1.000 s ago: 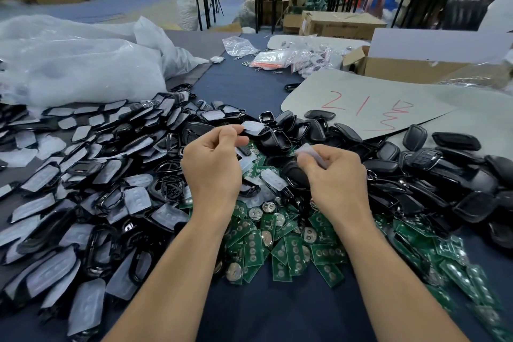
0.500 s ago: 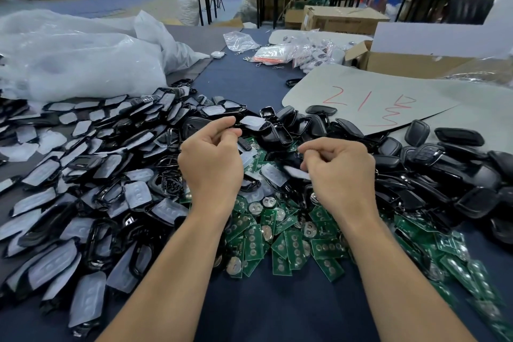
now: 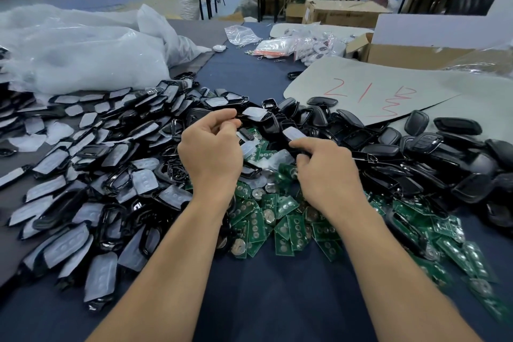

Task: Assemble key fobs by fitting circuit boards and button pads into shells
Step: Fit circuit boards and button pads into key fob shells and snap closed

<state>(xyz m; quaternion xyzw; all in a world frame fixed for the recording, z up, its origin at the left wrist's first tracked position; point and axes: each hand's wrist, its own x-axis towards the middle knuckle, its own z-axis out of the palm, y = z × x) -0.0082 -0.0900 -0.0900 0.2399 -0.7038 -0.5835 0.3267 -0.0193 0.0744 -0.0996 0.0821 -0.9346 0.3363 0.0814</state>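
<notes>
Over the heap of green rectangular circuit boards (image 3: 280, 219), right hand (image 3: 327, 172) sits palm-down, fingertips pinching a black plastic fob shell with pale grey button pad (image 3: 293, 134); its long axis runs out past the fingertips, away and left, pad up. Left hand (image 3: 211, 147) alongside, fingers curled, contents unclear.

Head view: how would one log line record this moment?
left hand: curled, hold unclear | right hand: grips black shell | circuit boards: heaped between forearms

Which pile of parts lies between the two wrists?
The green circuit boards; grey-padded shells lie to the left, plain black shells to the right.
</notes>
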